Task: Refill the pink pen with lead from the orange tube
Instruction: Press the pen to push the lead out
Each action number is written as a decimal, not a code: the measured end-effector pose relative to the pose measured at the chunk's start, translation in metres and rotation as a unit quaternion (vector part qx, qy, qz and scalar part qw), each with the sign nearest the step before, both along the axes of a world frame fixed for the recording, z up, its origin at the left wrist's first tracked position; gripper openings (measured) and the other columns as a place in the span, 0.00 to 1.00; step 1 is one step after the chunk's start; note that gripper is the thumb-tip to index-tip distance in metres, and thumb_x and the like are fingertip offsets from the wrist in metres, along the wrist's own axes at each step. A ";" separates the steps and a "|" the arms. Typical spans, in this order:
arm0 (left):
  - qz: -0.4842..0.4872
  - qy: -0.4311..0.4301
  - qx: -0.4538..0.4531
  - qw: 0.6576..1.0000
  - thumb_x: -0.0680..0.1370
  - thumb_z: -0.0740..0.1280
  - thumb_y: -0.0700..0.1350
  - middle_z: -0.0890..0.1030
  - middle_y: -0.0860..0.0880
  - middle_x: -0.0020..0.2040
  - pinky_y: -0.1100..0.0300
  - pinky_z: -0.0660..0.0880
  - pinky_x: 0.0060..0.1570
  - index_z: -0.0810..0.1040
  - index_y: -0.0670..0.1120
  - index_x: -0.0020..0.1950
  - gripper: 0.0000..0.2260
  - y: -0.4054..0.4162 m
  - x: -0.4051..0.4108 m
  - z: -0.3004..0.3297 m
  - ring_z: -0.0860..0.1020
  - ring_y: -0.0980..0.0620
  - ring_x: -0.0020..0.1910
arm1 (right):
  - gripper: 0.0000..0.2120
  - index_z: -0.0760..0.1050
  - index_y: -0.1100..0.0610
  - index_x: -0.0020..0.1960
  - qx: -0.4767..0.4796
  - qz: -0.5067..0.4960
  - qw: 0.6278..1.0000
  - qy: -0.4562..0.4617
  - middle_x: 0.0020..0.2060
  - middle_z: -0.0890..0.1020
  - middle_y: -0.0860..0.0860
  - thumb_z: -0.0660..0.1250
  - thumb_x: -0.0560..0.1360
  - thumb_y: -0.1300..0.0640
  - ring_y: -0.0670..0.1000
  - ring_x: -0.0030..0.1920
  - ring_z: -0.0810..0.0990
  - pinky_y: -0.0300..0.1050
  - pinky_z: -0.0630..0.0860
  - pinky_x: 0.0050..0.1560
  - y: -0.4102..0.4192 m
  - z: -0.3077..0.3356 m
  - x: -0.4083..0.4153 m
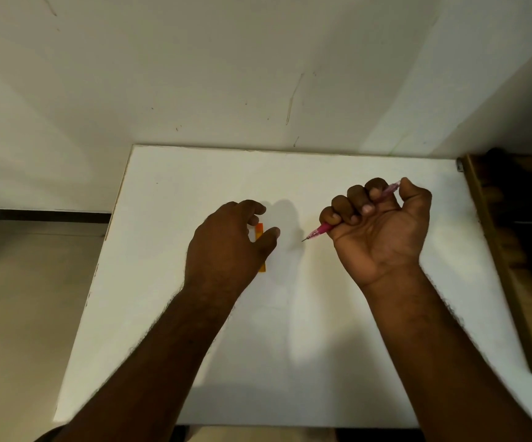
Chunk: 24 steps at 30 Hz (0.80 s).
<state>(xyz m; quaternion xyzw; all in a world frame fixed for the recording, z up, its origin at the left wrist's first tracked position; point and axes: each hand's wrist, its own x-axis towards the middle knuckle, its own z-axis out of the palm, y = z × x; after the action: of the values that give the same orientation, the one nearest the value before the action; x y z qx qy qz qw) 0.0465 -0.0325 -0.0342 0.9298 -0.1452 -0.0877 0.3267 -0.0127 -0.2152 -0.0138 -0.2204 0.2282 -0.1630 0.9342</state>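
Note:
My right hand is curled in a fist around the pink pen, palm facing up. The pen's dark tip points down-left and its clear pink rear end sticks out past my thumb. The orange tube lies on the white table, mostly hidden under my left hand. That hand hovers over the tube with fingers and thumb spread on either side of it; only the tube's top end and a bottom corner show. I cannot tell if the fingers touch it.
A white wall runs behind the table. A brown wooden piece of furniture stands against the table's right edge. Bare floor lies beyond the left edge.

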 end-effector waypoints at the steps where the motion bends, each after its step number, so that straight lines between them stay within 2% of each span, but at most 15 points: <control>1: -0.001 -0.001 -0.005 1.000 0.74 0.71 0.59 0.82 0.58 0.52 0.58 0.76 0.50 0.79 0.56 0.62 0.18 0.000 0.000 0.000 0.80 0.55 0.49 | 0.21 0.68 0.55 0.34 0.004 -0.002 1.000 -0.003 0.26 0.65 0.49 0.53 0.78 0.44 0.51 0.29 0.60 0.44 0.64 0.34 -0.001 0.000 0.000; 4: -0.010 -0.001 -0.040 0.999 0.74 0.72 0.59 0.82 0.58 0.51 0.60 0.76 0.47 0.80 0.56 0.60 0.17 0.000 0.001 0.003 0.80 0.58 0.46 | 0.21 0.69 0.56 0.35 0.024 -0.007 1.000 -0.015 0.27 0.66 0.49 0.53 0.79 0.43 0.50 0.29 0.61 0.43 0.65 0.35 -0.001 0.001 -0.001; 8: -0.038 -0.002 -0.084 0.996 0.72 0.74 0.60 0.82 0.58 0.50 0.55 0.80 0.46 0.81 0.55 0.60 0.19 -0.004 0.001 0.008 0.81 0.57 0.45 | 0.21 0.68 0.55 0.34 0.053 -0.011 0.998 -0.040 0.27 0.66 0.49 0.52 0.79 0.44 0.50 0.29 0.61 0.43 0.65 0.35 0.000 0.002 -0.001; 11: -0.051 -0.008 -0.104 0.993 0.70 0.75 0.61 0.82 0.59 0.50 0.54 0.80 0.45 0.81 0.56 0.60 0.21 -0.004 0.000 0.009 0.81 0.57 0.45 | 0.20 0.67 0.55 0.34 0.063 -0.014 0.996 -0.054 0.27 0.65 0.48 0.51 0.79 0.46 0.50 0.28 0.61 0.44 0.65 0.35 -0.001 0.003 -0.001; 24: -0.062 -0.028 -0.103 0.992 0.69 0.74 0.63 0.82 0.59 0.50 0.61 0.77 0.40 0.81 0.55 0.58 0.21 -0.005 -0.002 0.012 0.80 0.58 0.44 | 0.20 0.66 0.55 0.34 0.066 -0.018 0.996 -0.048 0.27 0.64 0.48 0.51 0.80 0.45 0.50 0.28 0.61 0.43 0.64 0.35 -0.001 0.004 -0.002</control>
<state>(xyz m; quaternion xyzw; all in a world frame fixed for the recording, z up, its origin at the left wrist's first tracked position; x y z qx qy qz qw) 0.0443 -0.0379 -0.0226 0.8825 -0.2201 -0.0664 0.4104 -0.0146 -0.2159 -0.0101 -0.1457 0.1973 -0.1742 0.9537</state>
